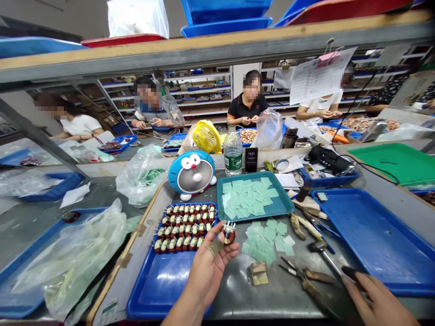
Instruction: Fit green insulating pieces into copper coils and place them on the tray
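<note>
My left hand (210, 261) is closed on a small copper-wound coil (229, 235) with pale wire leads pointing up, pinched between thumb and fingers. Tape is wrapped round one of its fingers. At the lower right, my right hand (379, 296) grips the dark handle of a small hammer (328, 258), whose metal head lies over the bench. Rows of similar coils with pale tops stand in a blue tray (163, 285) left of my left hand. Loose light-green square sheets (263, 242) are spread on the bench, near a small worn block (258, 273).
Pliers (311, 278) lie left of the hammer. A teal tray (288, 206) holds more green squares; a blue tray (370, 235) stands right. Behind are a cartoon fan (192, 174), a water bottle (233, 154) and a phone (251, 159). A shelf (217, 43) crosses overhead; several people sit opposite.
</note>
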The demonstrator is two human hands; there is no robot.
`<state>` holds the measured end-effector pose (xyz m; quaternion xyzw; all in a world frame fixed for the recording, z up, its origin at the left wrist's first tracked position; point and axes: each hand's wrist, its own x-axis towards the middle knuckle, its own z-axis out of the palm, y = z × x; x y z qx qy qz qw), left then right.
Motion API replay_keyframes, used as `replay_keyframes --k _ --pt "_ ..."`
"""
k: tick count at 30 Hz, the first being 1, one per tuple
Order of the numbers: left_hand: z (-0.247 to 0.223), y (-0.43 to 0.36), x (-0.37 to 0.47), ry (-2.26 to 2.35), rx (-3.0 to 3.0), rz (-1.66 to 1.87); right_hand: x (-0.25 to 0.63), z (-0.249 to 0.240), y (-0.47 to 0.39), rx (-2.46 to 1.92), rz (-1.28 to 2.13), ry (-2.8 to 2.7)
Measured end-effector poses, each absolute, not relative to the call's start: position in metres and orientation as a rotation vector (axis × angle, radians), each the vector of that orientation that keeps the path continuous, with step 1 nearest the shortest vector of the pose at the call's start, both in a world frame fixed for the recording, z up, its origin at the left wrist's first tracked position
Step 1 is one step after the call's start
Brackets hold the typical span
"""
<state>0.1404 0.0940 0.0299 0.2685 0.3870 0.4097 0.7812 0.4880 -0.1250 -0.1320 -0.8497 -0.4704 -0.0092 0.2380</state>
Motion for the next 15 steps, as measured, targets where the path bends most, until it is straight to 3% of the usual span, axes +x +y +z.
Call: replay_keyframes --k 4,15 --pt "0.025 0.099 0.148 0.811 0.506 0.933 0.515 -0.161 -0.142 -2.487 0.019 -1.421" --pt "0.03 0.09 0.143 0.732 0.44 0.964 0.514 -0.163 -0.132 -2.495 0.01 -1.313"
